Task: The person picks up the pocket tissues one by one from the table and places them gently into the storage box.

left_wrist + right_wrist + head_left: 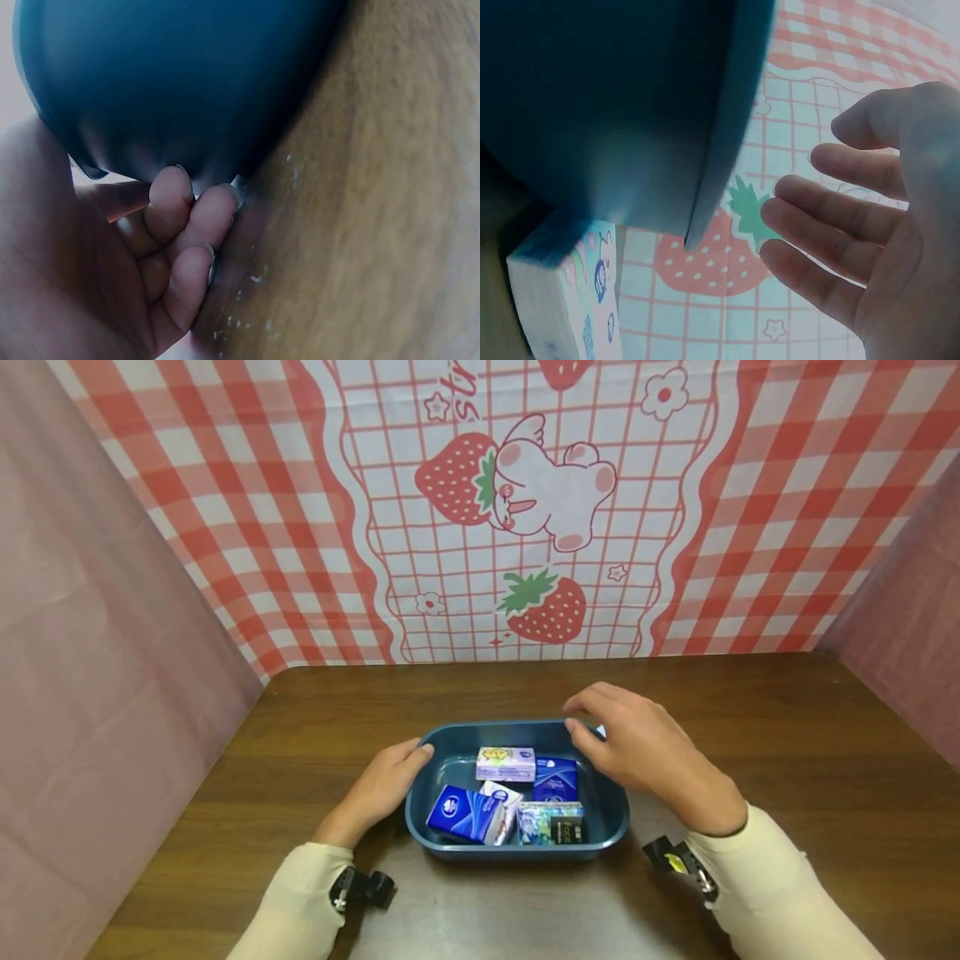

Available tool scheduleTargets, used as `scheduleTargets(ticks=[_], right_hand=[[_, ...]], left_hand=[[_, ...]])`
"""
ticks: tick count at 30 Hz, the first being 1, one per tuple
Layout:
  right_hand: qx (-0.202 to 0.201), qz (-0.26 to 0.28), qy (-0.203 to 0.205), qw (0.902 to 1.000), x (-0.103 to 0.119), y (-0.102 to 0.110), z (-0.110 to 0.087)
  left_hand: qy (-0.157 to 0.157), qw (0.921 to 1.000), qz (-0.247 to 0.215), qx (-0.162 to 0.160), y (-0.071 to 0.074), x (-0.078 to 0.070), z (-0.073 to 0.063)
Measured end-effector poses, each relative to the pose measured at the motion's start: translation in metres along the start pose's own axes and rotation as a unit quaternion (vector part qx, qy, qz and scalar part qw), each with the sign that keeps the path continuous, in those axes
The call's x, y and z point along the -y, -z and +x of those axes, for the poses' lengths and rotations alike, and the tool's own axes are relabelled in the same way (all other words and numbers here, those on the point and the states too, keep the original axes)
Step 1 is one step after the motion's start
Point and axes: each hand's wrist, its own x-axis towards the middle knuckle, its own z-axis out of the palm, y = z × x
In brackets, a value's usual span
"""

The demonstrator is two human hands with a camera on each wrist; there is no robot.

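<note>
A dark blue rectangular tub (517, 853) stands on the table with several small tissue packs inside. Among them are a purple pack (506, 765), a blue pack (457, 812) leaning on a white one (510, 795), a dark blue pack (556, 778) and a floral pack (536, 823). My left hand (385, 781) grips the tub's left end, thumb over the rim, fingers (212, 214) curled against the outside low down. Over the right back corner hovers my right hand (637, 739), its fingers (832, 210) spread and holding nothing. A patterned pack (596, 281) sits outside the tub beside its wall.
The brown wooden table (337, 710) reaches back to a red-and-white checked cloth (285, 527) printed with strawberries. Pink cloth (112, 635) hangs at the left and right sides. Each wrist wears a black strapped camera (363, 889).
</note>
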Motion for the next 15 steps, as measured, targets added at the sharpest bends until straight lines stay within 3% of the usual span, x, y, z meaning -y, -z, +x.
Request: scheduleTargets(ticks=[15], right_hand=[[0.037,0.006,-0.060,0.9975,-0.019,0.007,-0.001]], left_hand=[[-0.005,1.0000,-0.002,0.002,0.000,-0.002,-0.002]])
